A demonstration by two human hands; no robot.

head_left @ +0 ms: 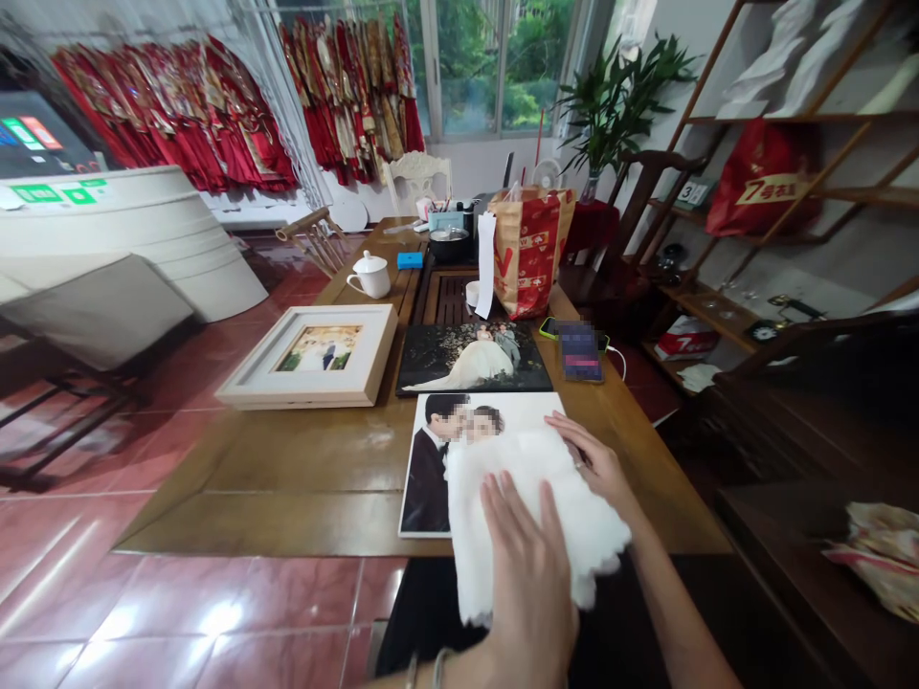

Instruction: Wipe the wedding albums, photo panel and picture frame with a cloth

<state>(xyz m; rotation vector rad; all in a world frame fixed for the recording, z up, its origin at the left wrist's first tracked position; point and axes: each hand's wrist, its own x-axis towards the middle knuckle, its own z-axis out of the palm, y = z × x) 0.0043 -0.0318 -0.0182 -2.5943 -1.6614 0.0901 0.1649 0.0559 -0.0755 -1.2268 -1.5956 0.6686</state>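
Observation:
A white cloth with a scalloped edge [538, 469] lies over the lower right part of a photo panel [427, 478] showing a couple. My left hand [527, 555] rests flat on this cloth, fingers stretched forward. At the panel's right side is my right hand [595, 459], its fingers extended along the edge of the panel and cloth; its underside is hidden. Just beyond lies a dark photo panel [431, 354] with a couple, one in a white gown. To the left is a framed photo [248, 378] in a thick pale frame.
A phone [581, 352] with a cable lies at the table's right edge. Farther back stand a paper bag [527, 254], a lidded white mug [371, 276], a blue box [410, 260] and a dark pot [449, 247]. Shelves [761, 215] rise on the right.

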